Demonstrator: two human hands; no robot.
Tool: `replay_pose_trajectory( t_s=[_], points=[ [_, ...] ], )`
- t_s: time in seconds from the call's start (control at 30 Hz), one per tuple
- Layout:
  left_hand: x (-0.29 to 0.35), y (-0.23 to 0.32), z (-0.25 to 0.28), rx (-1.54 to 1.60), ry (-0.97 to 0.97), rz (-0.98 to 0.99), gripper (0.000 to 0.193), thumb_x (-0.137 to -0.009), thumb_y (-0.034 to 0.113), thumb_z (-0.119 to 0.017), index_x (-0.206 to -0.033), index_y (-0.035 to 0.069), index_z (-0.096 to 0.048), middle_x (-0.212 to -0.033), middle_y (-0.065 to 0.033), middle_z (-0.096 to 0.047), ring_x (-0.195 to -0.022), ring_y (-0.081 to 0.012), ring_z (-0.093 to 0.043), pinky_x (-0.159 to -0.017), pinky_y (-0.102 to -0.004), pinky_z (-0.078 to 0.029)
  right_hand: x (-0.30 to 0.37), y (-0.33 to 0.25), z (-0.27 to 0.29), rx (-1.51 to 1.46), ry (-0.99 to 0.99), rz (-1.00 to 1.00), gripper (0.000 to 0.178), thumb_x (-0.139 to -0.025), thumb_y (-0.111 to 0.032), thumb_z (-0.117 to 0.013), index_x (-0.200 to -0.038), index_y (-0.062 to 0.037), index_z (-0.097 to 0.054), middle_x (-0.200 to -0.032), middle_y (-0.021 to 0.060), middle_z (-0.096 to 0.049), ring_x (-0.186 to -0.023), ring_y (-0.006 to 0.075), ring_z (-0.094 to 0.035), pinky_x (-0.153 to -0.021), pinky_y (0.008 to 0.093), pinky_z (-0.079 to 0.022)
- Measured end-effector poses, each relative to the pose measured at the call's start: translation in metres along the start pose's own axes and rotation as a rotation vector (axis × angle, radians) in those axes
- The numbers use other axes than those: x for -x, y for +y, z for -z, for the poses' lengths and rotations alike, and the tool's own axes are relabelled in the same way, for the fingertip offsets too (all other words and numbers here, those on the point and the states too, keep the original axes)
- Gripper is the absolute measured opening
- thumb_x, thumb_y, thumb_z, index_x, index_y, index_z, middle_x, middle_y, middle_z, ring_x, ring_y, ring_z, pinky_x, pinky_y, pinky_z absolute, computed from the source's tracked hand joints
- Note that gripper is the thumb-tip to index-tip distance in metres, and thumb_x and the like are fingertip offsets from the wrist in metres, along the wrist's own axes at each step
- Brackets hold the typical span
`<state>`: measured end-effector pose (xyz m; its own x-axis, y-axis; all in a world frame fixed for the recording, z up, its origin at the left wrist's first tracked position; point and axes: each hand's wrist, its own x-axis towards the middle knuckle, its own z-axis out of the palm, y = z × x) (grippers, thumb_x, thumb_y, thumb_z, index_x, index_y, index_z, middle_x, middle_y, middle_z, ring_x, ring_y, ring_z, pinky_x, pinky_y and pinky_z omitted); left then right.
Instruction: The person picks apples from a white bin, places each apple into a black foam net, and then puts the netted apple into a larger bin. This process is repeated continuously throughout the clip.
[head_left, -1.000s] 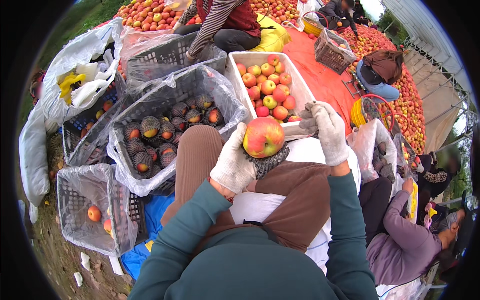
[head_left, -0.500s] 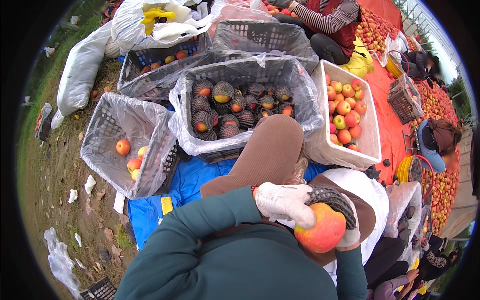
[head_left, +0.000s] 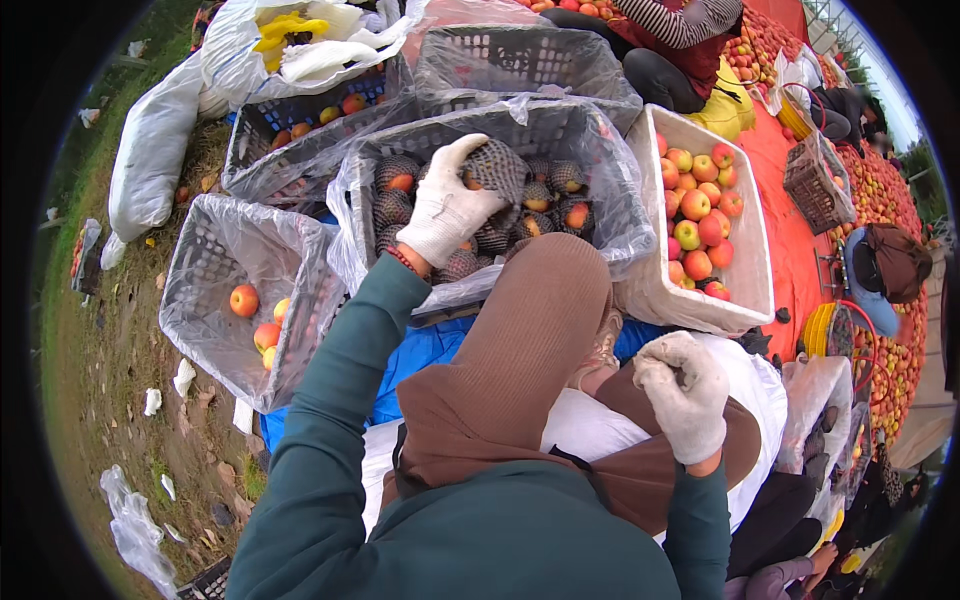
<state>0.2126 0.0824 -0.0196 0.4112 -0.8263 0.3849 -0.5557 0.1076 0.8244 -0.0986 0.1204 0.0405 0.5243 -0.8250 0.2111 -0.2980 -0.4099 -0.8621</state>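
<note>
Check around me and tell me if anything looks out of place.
Some litter does: a crumpled piece of clear plastic and a few white scraps lie loose on the grassy ground at the left. They look odd there, outside any crate or bag.

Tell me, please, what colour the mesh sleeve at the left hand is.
The sleeve is dark grey, head view.

From my seat I can't tell whether the curled right hand (head_left: 685, 395) holds anything. The left hand (head_left: 445, 212) covers some netted apples (head_left: 572, 214), the knee (head_left: 560, 275) hides part of the crate (head_left: 470, 292), and the top edge cuts off a striped-sleeved co-worker (head_left: 690, 22).
</note>
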Motion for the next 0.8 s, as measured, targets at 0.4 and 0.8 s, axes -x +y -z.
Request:
replay_pose_trajectory(
  t_s=[0.4, 0.8],
  points=[
    [0.028, -0.166, -0.031, -1.140, -0.566, -0.328, 0.052, -0.066, 0.005, -0.063, -0.117, 0.008, -0.050, -0.127, -0.0187, -0.043, -0.118, -0.0386, -0.039, -0.100, -0.0454, -0.032, 0.041, 0.182, 0.197, 0.298, 0.319, -0.793, 0.020, -0.083, -0.018, -0.057, -0.089, 0.0007, -0.059, -0.073, 0.0035, -0.059, -0.058, 0.0089, -0.057, -0.048, 0.0209, -0.043],
    [-0.028, -0.062, -0.058, -0.130, -0.283, 0.260, 0.039, -0.091, 0.005, -0.045, -0.130, 0.003, -0.042, -0.134, -0.0113, -0.043, -0.120, -0.0219, -0.046, -0.102, -0.0315, -0.035, 0.041, 0.421, 0.316, 0.873, 0.342, -1.039, 0.053, -0.069, -0.027, -0.061, -0.117, -0.0036, -0.056, -0.114, 0.0211, -0.058, -0.106, 0.0310, -0.056, -0.094, 0.0350, -0.042]
  ],
)
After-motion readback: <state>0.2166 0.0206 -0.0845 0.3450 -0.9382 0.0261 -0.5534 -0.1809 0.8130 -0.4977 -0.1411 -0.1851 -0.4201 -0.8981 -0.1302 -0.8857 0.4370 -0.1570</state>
